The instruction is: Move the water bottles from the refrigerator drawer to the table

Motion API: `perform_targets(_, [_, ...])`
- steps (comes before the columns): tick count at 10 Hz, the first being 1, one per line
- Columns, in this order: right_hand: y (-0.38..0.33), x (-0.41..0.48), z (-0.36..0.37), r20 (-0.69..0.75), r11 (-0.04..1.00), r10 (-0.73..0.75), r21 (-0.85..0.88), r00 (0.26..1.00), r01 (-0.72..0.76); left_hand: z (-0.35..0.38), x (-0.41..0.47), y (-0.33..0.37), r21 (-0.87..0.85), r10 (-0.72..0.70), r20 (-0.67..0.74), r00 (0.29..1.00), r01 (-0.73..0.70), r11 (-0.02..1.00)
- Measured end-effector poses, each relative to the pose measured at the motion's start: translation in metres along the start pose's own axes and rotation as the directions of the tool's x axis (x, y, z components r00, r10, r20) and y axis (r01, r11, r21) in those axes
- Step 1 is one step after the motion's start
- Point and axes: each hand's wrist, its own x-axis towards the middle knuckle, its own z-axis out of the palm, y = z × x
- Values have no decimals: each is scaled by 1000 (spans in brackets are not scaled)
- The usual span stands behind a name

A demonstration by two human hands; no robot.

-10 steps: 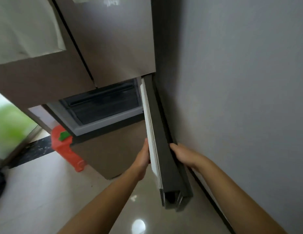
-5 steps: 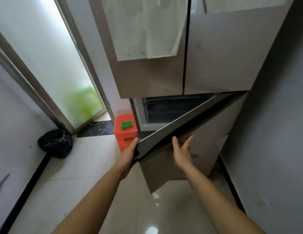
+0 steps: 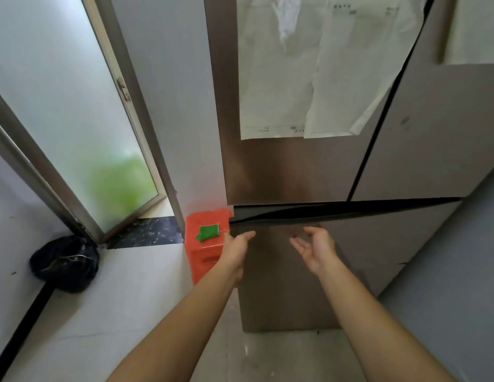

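Both hands empty, fingers spread and loose: left hand palm-in at the left edge of the lower refrigerator door, right hand palm-up just in front of that door, neither clearly touching it. Door nearly shut, only a thin dark gap along its top edge under the upper doors.

No water bottles in view; refrigerator drawer hidden behind the lower door; no table in frame. Cannot tell whether any bottles remain inside.

Step in hand, by judgement: door handling at the lower compartment, either the last of closing or a fresh reach to open. Next move calls for either a flat push to seat the door, or fingers hooked into the top gap and a pull outward to reach the drawer.

Orange stool just left of the lower door, green scrap on top. Black bag further left, on the floor.

Paper sheets taped to the upper doors; print too small and blurred to read. No brand visible.
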Motion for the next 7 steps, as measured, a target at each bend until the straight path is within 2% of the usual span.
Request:
perform_targets(1, [-11,15,15,8,1000,15,10,1000,-16,7,15,26,-130,-24,29,999,28,991])
perform_targets(2, [-19,21,22,6,999,38,-39,999,-38,26,24,37,-163,-35,96,995,50,985])
perform_targets(4, [-31,19,13,141,987,137,-103,980,-123,49,30,27,-46,-14,83,996,18,999])
perform_targets(5, [-41,16,-2,133,970,138,-221,981,-106,46,24,28,93,-3,67,998,-3,996])
perform_targets(6, [-64,-3,-10,119,830,40,-557,992,33,30,11,37,374,139,-32,990,-117,920])
perform_targets(7, [-108,-43,-2,310,681,-238,-622,921,386,17,-5,42,765,549,-109,829,-283,579])
